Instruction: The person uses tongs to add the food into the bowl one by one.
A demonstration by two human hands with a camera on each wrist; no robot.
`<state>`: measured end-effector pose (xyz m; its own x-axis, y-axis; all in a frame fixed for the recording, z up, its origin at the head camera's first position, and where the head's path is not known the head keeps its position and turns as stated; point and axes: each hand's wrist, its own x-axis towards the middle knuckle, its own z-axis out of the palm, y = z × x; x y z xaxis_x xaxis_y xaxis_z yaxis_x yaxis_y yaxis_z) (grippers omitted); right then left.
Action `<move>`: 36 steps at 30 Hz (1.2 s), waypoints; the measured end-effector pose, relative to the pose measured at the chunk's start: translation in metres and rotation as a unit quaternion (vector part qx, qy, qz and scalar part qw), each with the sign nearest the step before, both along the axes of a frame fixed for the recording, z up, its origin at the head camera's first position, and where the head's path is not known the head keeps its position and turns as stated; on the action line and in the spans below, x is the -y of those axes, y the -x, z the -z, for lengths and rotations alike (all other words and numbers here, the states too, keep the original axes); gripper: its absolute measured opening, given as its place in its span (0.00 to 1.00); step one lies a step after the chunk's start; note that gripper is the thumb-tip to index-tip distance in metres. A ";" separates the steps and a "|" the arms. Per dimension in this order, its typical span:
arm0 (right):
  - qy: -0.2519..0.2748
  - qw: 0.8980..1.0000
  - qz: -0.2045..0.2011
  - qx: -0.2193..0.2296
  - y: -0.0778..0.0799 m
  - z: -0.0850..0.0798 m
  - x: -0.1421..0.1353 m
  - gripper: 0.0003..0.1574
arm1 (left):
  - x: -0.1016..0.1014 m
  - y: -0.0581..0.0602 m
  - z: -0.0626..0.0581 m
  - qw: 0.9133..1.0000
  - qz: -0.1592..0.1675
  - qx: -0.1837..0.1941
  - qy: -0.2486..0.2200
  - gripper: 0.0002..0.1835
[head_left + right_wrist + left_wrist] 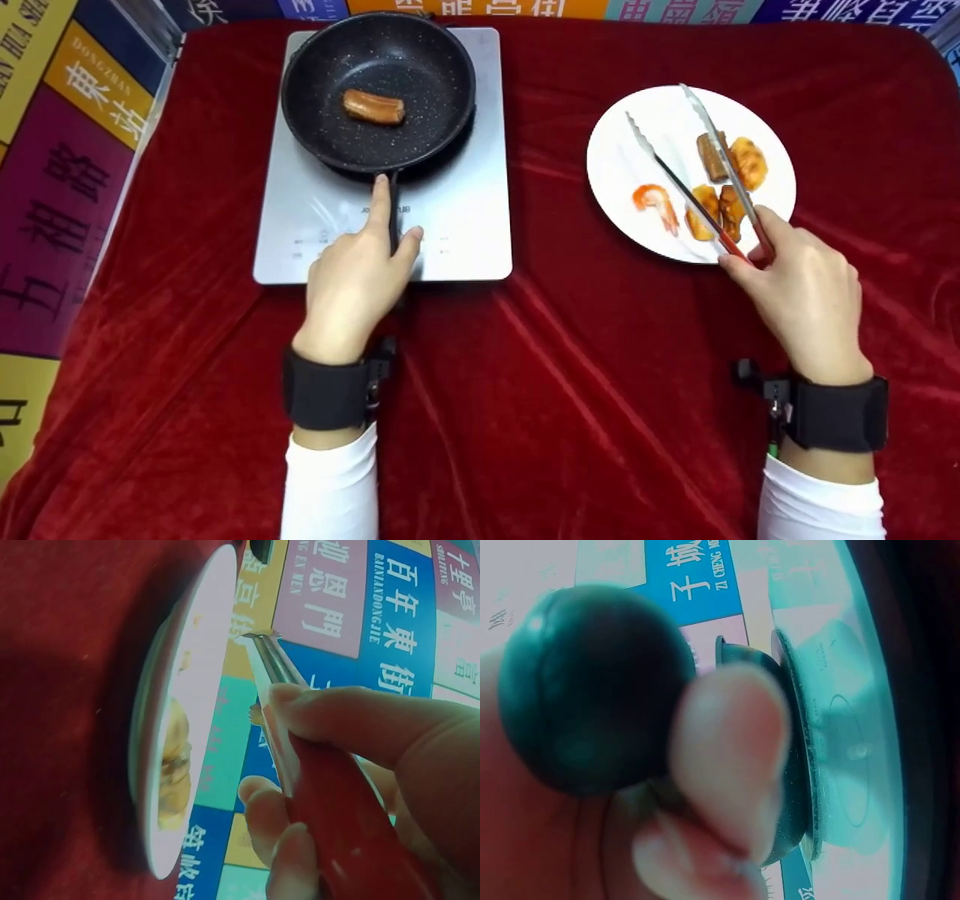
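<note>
My left hand grips the handle of a black speckled frying pan, its index finger stretched along the handle. In the pan lies one brown, sausage-like piece of food. My right hand holds metal tongs with red grips, their arms spread apart over a white plate. On the plate are a shrimp, a brown ridged piece and several golden-brown pieces. Nothing is between the tongs' tips. The right wrist view shows the tongs raised above the plate.
The pan sits on a silver induction cooktop with a flat control panel. A wrinkled dark red cloth covers the table. Panels with coloured blocks and Chinese lettering stand along the left and far edges.
</note>
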<state>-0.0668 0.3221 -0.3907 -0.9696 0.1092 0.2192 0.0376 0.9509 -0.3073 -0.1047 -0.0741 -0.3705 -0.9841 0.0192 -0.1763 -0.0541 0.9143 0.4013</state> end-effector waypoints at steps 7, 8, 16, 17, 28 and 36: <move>0.005 1.000 0.018 0.013 -0.006 0.010 -0.013 0.20 | 0.000 0.000 0.001 1.000 0.000 -0.004 0.000 0.38; 0.004 1.000 0.021 0.010 -0.007 0.011 -0.014 0.19 | 0.001 -0.001 0.001 1.000 -0.001 -0.005 -0.001 0.38; 0.005 0.999 0.041 0.001 -0.012 0.014 -0.022 0.22 | 0.001 0.000 0.001 1.000 -0.002 -0.009 -0.004 0.38; 0.005 0.999 0.041 0.003 -0.013 0.015 -0.023 0.22 | 0.001 0.000 0.001 1.000 -0.002 -0.010 -0.003 0.38; -0.006 0.999 0.036 0.011 -0.019 0.014 -0.022 0.31 | 0.000 0.000 0.001 1.000 -0.002 -0.011 -0.002 0.37; -0.021 0.998 0.044 0.030 -0.023 0.008 -0.020 0.25 | 0.000 0.000 0.001 1.000 0.000 -0.009 0.001 0.37</move>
<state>-0.0437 0.3417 -0.3991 -0.9683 0.1866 0.1663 0.1390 0.9549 -0.2624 -0.1043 -0.0741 -0.3715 -0.9872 0.0189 -0.1586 -0.0468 0.9151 0.4004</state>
